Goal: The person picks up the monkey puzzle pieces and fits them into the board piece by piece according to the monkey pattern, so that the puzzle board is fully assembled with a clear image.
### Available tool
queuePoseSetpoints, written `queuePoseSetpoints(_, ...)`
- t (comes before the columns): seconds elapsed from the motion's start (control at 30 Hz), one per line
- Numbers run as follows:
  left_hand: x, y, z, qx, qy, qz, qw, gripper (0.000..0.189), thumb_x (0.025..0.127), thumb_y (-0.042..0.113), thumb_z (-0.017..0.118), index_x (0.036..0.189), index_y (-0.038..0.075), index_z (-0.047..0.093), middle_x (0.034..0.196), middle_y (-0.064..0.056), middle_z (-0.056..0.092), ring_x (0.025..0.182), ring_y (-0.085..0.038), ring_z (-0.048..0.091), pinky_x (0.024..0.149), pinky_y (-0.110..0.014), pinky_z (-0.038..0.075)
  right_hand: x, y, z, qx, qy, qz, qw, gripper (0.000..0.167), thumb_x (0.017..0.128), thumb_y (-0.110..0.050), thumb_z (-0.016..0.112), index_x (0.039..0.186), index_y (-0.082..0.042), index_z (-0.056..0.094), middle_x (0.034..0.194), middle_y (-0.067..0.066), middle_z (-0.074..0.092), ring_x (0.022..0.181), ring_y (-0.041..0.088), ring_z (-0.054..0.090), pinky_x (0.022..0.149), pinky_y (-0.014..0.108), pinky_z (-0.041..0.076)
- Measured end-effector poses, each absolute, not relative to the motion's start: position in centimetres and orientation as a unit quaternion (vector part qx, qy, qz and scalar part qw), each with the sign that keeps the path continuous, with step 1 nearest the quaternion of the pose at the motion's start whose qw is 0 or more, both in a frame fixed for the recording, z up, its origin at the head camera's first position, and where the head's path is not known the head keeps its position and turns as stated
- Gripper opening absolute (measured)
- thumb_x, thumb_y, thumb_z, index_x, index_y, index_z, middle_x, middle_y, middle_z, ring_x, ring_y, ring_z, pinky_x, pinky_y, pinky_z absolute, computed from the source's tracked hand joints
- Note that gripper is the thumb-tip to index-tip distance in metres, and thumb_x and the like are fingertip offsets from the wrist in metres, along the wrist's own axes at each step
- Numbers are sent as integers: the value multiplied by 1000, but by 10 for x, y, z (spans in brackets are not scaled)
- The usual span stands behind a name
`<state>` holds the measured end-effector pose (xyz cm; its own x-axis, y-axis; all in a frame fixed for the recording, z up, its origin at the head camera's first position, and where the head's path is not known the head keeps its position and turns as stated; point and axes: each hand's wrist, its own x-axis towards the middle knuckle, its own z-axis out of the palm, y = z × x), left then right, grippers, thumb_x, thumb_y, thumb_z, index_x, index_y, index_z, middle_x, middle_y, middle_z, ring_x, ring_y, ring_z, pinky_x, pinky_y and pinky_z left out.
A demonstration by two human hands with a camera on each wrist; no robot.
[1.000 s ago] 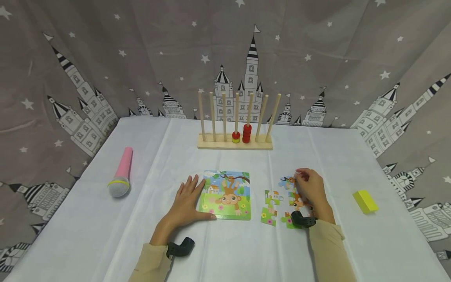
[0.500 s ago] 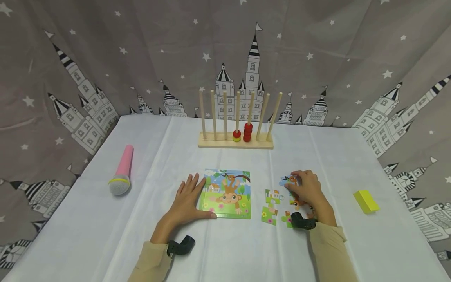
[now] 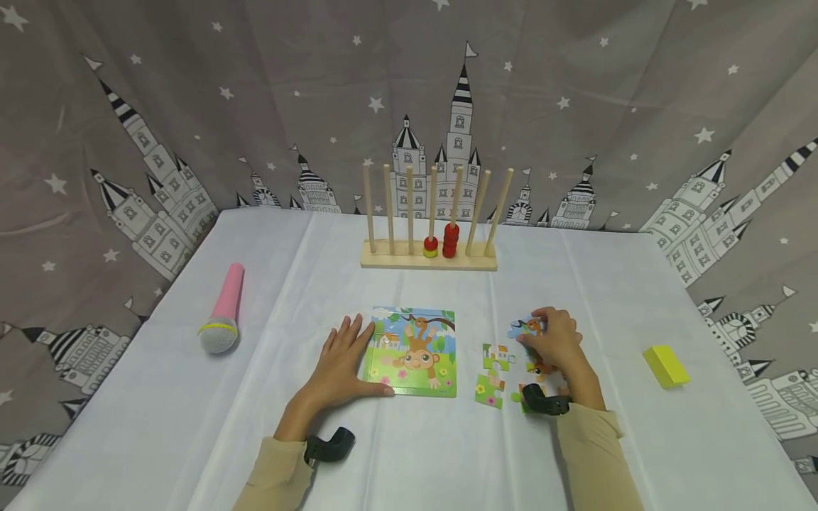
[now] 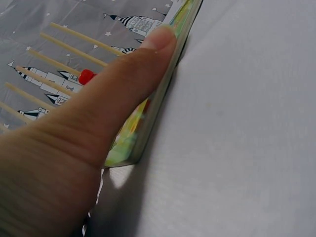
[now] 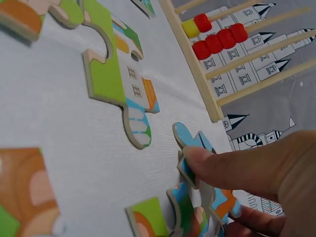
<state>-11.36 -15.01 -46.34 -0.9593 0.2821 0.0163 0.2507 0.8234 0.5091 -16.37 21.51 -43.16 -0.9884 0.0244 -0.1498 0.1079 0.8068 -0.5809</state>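
Note:
A square puzzle board with a monkey picture lies at the middle of the table. My left hand rests along its left side with fingers spread, the thumb on the near edge in the left wrist view. To the right, my right hand pinches a blue puzzle piece between thumb and fingers, at the top of a group of loose pieces. Fingers hide part of that piece. Beside it lies a house piece, with a green flower piece nearer me. Further pieces are partly covered by the right hand and wrist camera.
Behind the board stands a wooden peg rack with red and yellow beads on two pegs. A pink toy microphone lies at the left. Toward the right edge is a yellow block. A grey castle-print curtain hangs behind.
My right hand has shifted slightly left over the top piece, and its thumb and fingers have come down onto it. The left hand stays on the board's edge.

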Motion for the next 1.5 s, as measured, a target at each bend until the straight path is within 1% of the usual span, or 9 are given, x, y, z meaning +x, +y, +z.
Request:
queuePoseSetpoints(0.2, -114, -150, -464, 139, 954, 262, 31, 116, 54, 60, 76, 144, 8, 25, 152, -16, 11, 141, -35, 4, 113, -53, 4, -162, 215, -434, 35, 942, -330, 44, 55, 79, -22, 68, 122, 1, 41, 120, 26, 45, 110, 41, 39, 88, 56, 25)
queuePoseSetpoints(0.33, -113, -150, -465, 138, 954, 265, 32, 115, 55, 60, 76, 144, 8, 24, 152, -16, 12, 141, -35, 3, 113, -52, 3, -160, 213, -436, 38, 935, -350, 51, 55, 82, -17, 65, 125, -1, 36, 120, 25, 45, 104, 37, 46, 87, 50, 36)
queuePoseSetpoints(0.43, -113, -150, -465, 138, 953, 267, 33, 115, 55, 60, 76, 144, 8, 25, 152, -16, 12, 141, -35, 3, 113, -52, 3, -157, 212, -437, 35, 933, -355, 49, 52, 83, -15, 63, 125, -2, 35, 119, 25, 45, 101, 36, 48, 79, 46, 43)
queuePoseSetpoints(0.63, -114, -150, -465, 139, 954, 265, 29, 115, 54, 60, 76, 144, 8, 25, 152, -17, 12, 141, -35, 4, 113, -52, 4, -153, 211, -438, 28, 932, -361, 25, 48, 84, -14, 61, 124, -4, 37, 115, 22, 49, 92, 30, 50, 72, 37, 44)
queuePoseSetpoints(0.8, -114, -150, -465, 141, 955, 261, 28, 116, 54, 60, 76, 144, 8, 25, 152, -17, 12, 141, -35, 4, 113, -53, 4, -149, 212, -439, 23, 929, -369, 7, 45, 85, -13, 62, 123, -4, 40, 107, 19, 53, 91, 29, 53, 74, 38, 47)
queuePoseSetpoints(1.0, -115, -150, -465, 143, 954, 263, 25, 115, 55, 60, 76, 143, 7, 25, 152, -18, 13, 141, -36, 5, 113, -54, 5, -143, 212, -440, 13, 925, -379, -17, 43, 84, -13, 62, 120, -1, 43, 107, 20, 55, 85, 28, 55, 68, 34, 47)
queuePoseSetpoints(1.13, -115, -150, -466, 144, 954, 260, 24, 115, 55, 60, 75, 143, 7, 25, 152, -18, 13, 141, -37, 5, 113, -54, 5, -141, 210, -443, 22, 910, -413, -11, 43, 84, -14, 64, 120, -3, 45, 112, 21, 57, 87, 26, 58, 68, 30, 48)
queuePoseSetpoints(1.37, -114, -150, -466, 143, 955, 259, 23, 115, 55, 60, 75, 143, 7, 25, 152, -18, 13, 140, -37, 5, 112, -54, 5, -143, 190, -445, 36, 860, -508, 18, 45, 81, -19, 68, 118, -5, 47, 105, 14, 56, 65, 7, 46, 59, 19, 44)
queuePoseSetpoints(1.5, -114, -149, -466, 145, 955, 257, 20, 114, 55, 60, 75, 143, 7, 26, 151, -18, 14, 140, -37, 5, 112, -54, 5, -146, 174, -447, 34, 836, -547, 26, 46, 79, -22, 70, 116, -5, 47, 107, 12, 54, 71, 7, 51, 63, 19, 47)
